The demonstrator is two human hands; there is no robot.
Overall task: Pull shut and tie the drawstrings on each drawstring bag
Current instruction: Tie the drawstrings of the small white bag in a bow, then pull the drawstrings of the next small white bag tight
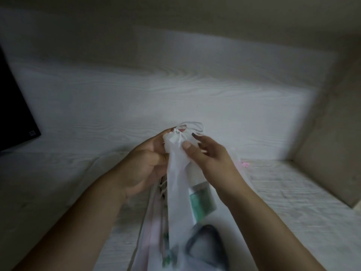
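We see a pale wood-grain counter (175, 90) filling most of the view, with a dark flat panel (13, 106) at its left edge and a beige wall (332, 133) rising on the right. Both forearms reach in from the bottom corners and meet just above the middle of the counter's near part. Between them hangs a sheer white drawstring bag (178, 184), held up by its gathered neck, its body trailing down toward us; a green-and-white packet (202, 200) shows through the fabric. Under it lie other pale bags (154, 222), blurred, and a dark curved object (207, 243) we cannot identify. The left hand (144, 163) is curled, its fingers wrapped around the bunched neck from the left. The right hand (209, 153) comes in from the right with its thumb pressed against the bag's neck and its forefinger raised toward the cord; the other fingers are loosely bent. The white drawstrings (187, 128) loop above the neck, between the fingertips of both hands.
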